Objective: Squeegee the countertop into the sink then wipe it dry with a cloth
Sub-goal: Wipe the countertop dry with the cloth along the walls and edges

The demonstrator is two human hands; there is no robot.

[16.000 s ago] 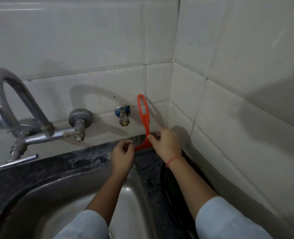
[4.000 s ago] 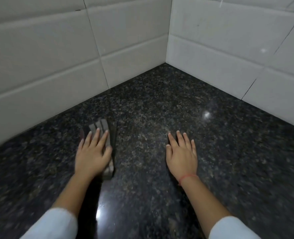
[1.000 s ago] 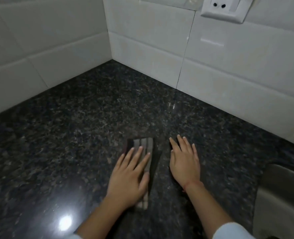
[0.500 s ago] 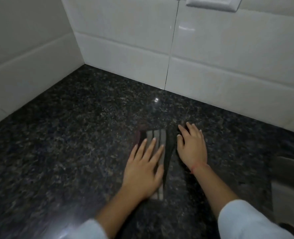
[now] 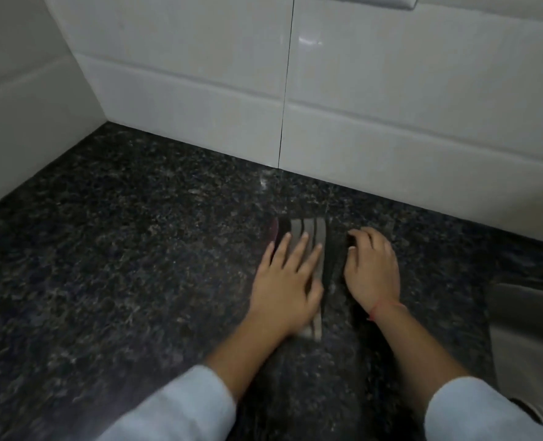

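Note:
A folded cloth with grey and dark stripes lies flat on the dark speckled granite countertop, close to the back wall. My left hand presses on its striped part with the fingers spread and straight. My right hand rests beside it on the cloth's dark right side, fingertips bent down a little. A red thread is tied round the right wrist. No squeegee is in sight.
White wall tiles run along the back and the left, meeting in a corner at far left. A pale sink rim shows at the right edge. The bottom of a socket plate sits at the top.
Both hands have slid the cloth right along the counter, closer to the back wall. My right hand's fingers, flat before, now bend at the tips.

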